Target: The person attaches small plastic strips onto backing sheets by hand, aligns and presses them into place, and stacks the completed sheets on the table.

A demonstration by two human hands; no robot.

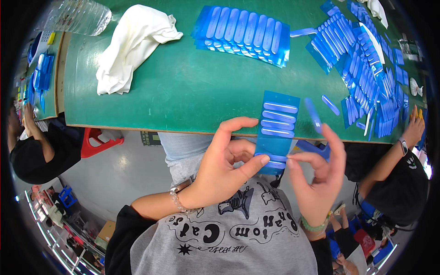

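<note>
My left hand point(224, 160) pinches a translucent blue sheet point(275, 143) at its lower left, thumb on the face. The sheet bears several long rounded blue strips in a row, with a bare gap before the lower ones. My right hand point(318, 176) closes thumb and a finger on the end of a lower blue strip point(277, 158) at the sheet's right edge. Beside my raised right index fingertip is another blue strip point(313, 114), smeared by motion; whether it touches that finger I cannot tell. A loose blue strip point(330, 105) lies on the table just beyond.
The green table point(183, 101) carries a stack of blue strip sheets point(243, 34), a crumpled white cloth point(133, 48) and a clear plastic bottle point(75, 17). A large heap of blue strips point(362, 68) covers the right. Co-workers sit at both sides; a red stool point(98, 143) stands left.
</note>
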